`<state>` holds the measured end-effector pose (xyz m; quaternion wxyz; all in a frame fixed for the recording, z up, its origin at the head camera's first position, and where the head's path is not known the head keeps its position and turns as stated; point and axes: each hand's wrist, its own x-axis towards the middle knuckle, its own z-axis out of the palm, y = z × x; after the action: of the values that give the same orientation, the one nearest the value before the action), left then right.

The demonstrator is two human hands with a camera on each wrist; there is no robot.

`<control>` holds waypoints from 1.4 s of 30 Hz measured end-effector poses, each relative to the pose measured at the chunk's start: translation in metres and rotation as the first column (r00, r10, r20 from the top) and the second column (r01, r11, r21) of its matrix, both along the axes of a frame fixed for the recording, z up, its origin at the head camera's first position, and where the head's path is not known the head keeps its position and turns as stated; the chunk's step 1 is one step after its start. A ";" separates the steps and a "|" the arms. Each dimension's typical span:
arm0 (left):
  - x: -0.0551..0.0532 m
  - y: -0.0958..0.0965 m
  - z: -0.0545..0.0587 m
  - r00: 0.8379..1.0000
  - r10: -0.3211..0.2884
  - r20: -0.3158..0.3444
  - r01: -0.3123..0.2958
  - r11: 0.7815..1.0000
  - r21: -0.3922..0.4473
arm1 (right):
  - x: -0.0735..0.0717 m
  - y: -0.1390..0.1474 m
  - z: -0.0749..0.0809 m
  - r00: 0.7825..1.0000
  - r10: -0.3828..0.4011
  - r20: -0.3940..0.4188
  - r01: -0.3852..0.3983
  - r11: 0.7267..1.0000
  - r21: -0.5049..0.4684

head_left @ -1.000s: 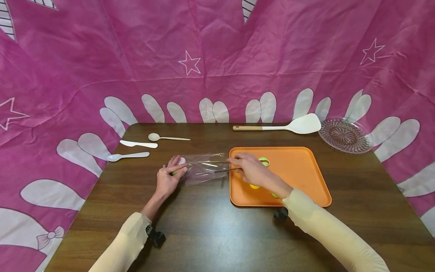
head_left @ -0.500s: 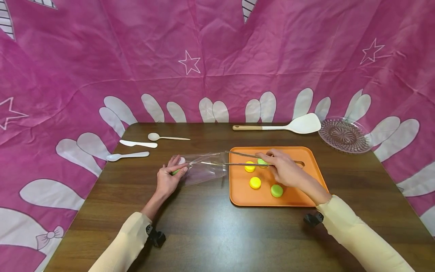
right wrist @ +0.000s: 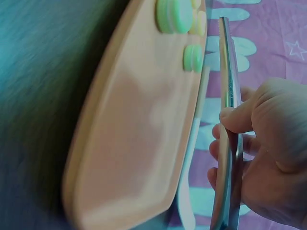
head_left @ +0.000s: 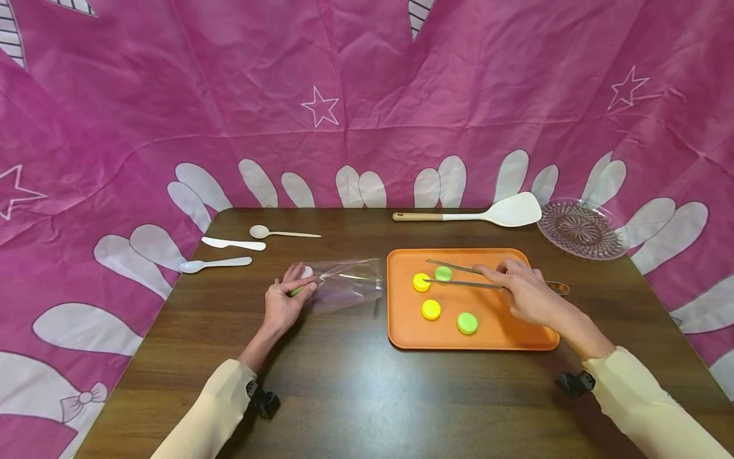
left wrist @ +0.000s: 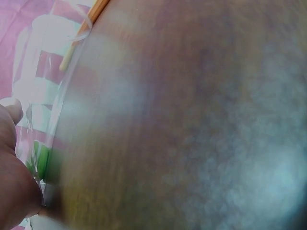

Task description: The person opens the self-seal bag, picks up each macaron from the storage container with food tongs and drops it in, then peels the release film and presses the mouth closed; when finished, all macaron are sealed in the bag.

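My left hand (head_left: 285, 303) pinches the closed end of a clear plastic bag (head_left: 352, 287) lying on the table, its mouth facing right. Inside, partly hidden by the fingers, are a whitish round piece (head_left: 307, 272) and a green macaron (left wrist: 43, 162). My right hand (head_left: 530, 296) grips metal tongs (right wrist: 229, 72) over the orange tray (head_left: 401, 335). The tongs' arms stand apart with nothing between their tips, one tip overlapping a yellow macaron (head_left: 421, 282) in the head view. Another yellow macaron (head_left: 431, 310) and two green macarons, one far (head_left: 443, 273) and one near (head_left: 467, 323), sit on the tray.
A white spatula (head_left: 513, 210) with a wooden handle lies behind the tray, beside a clear patterned plate (head_left: 582, 229). At the back left are a beige spoon (head_left: 260, 231), a white knife (head_left: 235, 243) and a white spoon (head_left: 195, 266). A pink curtain (head_left: 367, 95) hangs behind the table.
My right hand has drawn the tongs out of the bag's mouth and carried them rightward over the tray, uncovering the macarons. My left hand stays on the bag.
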<state>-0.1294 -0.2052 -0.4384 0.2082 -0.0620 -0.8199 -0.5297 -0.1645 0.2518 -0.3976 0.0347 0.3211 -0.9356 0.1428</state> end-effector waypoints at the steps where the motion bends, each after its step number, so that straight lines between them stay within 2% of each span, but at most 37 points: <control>1: 0.000 0.000 0.000 1.000 0.000 0.001 0.000 1.000 -0.002 | 0.001 0.003 -0.001 1.000 -0.006 0.009 0.006 1.000 0.007; 8: 0.001 -0.001 0.000 1.000 -0.003 0.010 0.003 1.000 0.007 | 0.004 0.024 -0.003 0.999 -0.037 0.016 0.037 0.999 0.018; 14: -0.003 -0.005 -0.008 1.000 -0.004 0.023 0.004 1.000 -0.004 | 0.005 0.036 -0.007 0.998 -0.057 -0.006 0.057 0.998 0.037; 21: 0.001 -0.002 -0.002 1.000 -0.007 0.010 0.007 1.000 0.010 | 0.003 0.042 -0.014 0.997 -0.073 0.016 0.072 0.997 0.042; 24: -0.002 -0.004 -0.008 1.000 -0.004 0.000 0.004 1.000 0.010 | 0.001 0.042 -0.016 0.997 -0.070 0.016 0.069 0.997 0.037; 31: -0.017 -0.015 -0.036 1.000 0.011 0.008 -0.011 1.000 0.013 | -0.002 0.042 -0.021 0.998 -0.066 0.023 0.066 0.998 0.025; 35: -0.019 -0.018 -0.039 1.000 0.009 0.022 -0.009 1.000 0.020 | -0.003 0.040 -0.023 0.997 -0.066 0.032 0.065 0.998 0.025; 42: -0.018 -0.018 -0.038 0.999 -0.004 0.032 0.003 1.000 0.019 | -0.005 0.038 -0.024 0.997 -0.066 0.043 0.065 0.998 0.023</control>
<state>-0.1472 -0.2233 -0.4767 0.1948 -0.0532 -0.8180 -0.5386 -0.1690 0.2895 -0.4218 0.0153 0.2875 -0.9476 0.1384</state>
